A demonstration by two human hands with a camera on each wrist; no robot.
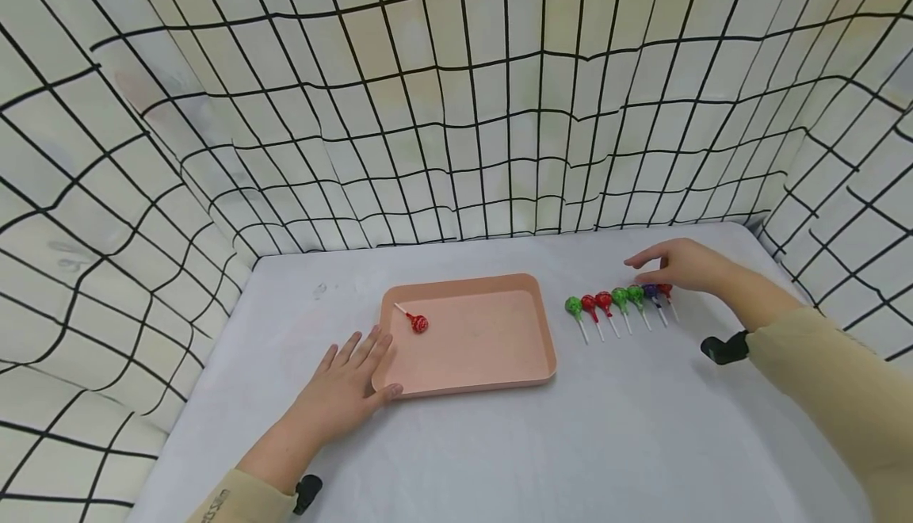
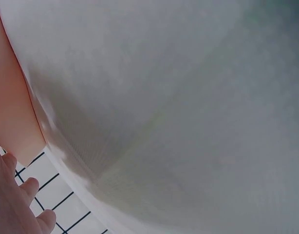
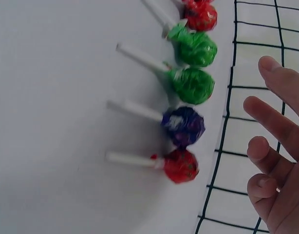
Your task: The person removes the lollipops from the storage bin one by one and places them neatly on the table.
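Observation:
A pink tray (image 1: 471,349) lies on the white table with one red lollipop (image 1: 419,323) near its upper left corner. My left hand (image 1: 342,388) rests at the tray's left edge, fingers spread and straight. To the tray's right, several lollipops lie in a row, sticks toward me: a green lollipop (image 1: 574,307) at the left end, then red and green ones, a purple lollipop (image 3: 183,127) and a red lollipop (image 3: 180,165) at the right end. Just above that right end hovers my right hand (image 1: 685,265), its fingers loosely bent and holding nothing.
White cloth with a black grid (image 1: 485,111) walls off the back and both sides of the table. The white tabletop (image 1: 571,452) stretches in front of the tray and the row. Black straps show at both wrists.

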